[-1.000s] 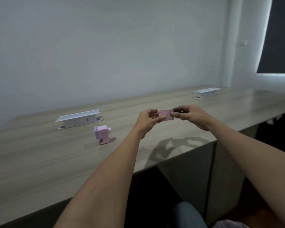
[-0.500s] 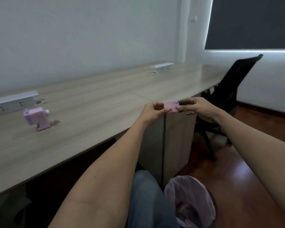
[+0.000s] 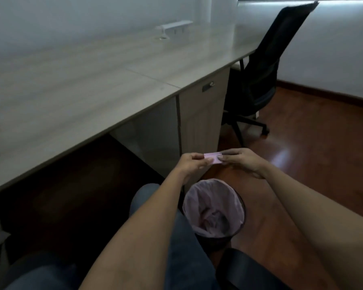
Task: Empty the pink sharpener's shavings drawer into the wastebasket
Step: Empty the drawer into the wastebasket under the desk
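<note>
Fingertips of both hands pinch the small pink shavings drawer between them: the left hand grips its left end with thumb and forefinger, and the right hand closes on its right end, thumb underneath and fingers laid along the top edge. The drawer sits roughly level, long side running from one set of fingertips to the other, and whether its open face points up or toward the person cannot be told through the blur. Both forearms reach forward from the bottom of the view and meet at the drawer

Directly below the fingers, and a little nearer the person, stands the wastebasket, a dark round bin lined with a pale pink bag that folds over its rim. It rests on the reddish wooden floor, just beside the person's knee in blue jeans, which lies down and to the left of the left hand

Beyond the fingers is a wood-fronted cabinet under a long pale desk that stretches away to the left of the hands. Past the right hand, well apart, a black office chair stands at the desk's far end. A white power strip sits far back on the desk
</note>
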A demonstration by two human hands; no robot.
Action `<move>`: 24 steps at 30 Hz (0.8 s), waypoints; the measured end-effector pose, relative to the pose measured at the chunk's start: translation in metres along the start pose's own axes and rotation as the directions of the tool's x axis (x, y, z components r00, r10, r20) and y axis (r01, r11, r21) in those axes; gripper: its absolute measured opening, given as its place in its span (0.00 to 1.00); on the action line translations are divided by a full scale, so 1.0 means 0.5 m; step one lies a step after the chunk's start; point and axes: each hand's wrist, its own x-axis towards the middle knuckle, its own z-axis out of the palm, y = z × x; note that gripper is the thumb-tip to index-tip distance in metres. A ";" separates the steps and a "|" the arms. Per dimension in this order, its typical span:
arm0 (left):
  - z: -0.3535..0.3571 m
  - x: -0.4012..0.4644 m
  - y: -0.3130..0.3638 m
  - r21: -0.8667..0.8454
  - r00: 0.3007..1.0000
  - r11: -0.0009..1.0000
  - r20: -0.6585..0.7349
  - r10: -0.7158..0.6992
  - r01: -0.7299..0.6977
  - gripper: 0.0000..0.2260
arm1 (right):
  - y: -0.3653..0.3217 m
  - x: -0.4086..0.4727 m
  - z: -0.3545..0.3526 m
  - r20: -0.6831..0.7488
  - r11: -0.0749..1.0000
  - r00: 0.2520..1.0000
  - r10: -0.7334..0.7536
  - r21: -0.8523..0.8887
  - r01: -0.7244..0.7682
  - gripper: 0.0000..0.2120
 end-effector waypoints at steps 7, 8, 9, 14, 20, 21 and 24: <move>0.035 0.025 -0.123 -0.012 0.954 0.955 0.063 -0.294 0.296 0.22 | 0.179 -0.010 0.020 0.087 0.951 0.949 0.304 0.037 -0.308 0.25; 0.039 0.031 -0.138 -0.004 0.944 0.946 0.065 -0.323 0.324 0.20 | 0.202 -0.010 0.024 0.094 0.935 0.935 0.342 0.060 -0.349 0.28; 0.045 0.034 -0.151 0.000 0.930 0.933 0.079 -0.359 0.360 0.18 | 0.224 -0.010 0.030 0.103 0.917 0.919 0.380 0.089 -0.389 0.32; 0.072 0.049 -0.193 0.051 0.853 0.855 0.060 -0.518 0.516 0.23 | 0.274 -0.007 0.051 0.167 0.794 0.807 0.567 0.152 -0.589 0.36; 0.079 0.077 -0.182 -0.001 0.892 0.893 -0.049 -0.449 0.449 0.19 | 0.259 0.022 0.054 0.134 0.736 0.789 0.600 0.294 -0.610 0.34; 0.079 0.077 -0.182 0.029 0.878 0.878 -0.041 -0.476 0.478 0.20 | 0.257 0.023 0.059 0.152 0.714 0.768 0.622 0.294 -0.636 0.33; 0.081 0.077 -0.181 0.097 0.848 0.843 -0.015 -0.530 0.529 0.25 | 0.249 0.025 0.069 0.160 0.676 0.732 0.662 0.294 -0.676 0.30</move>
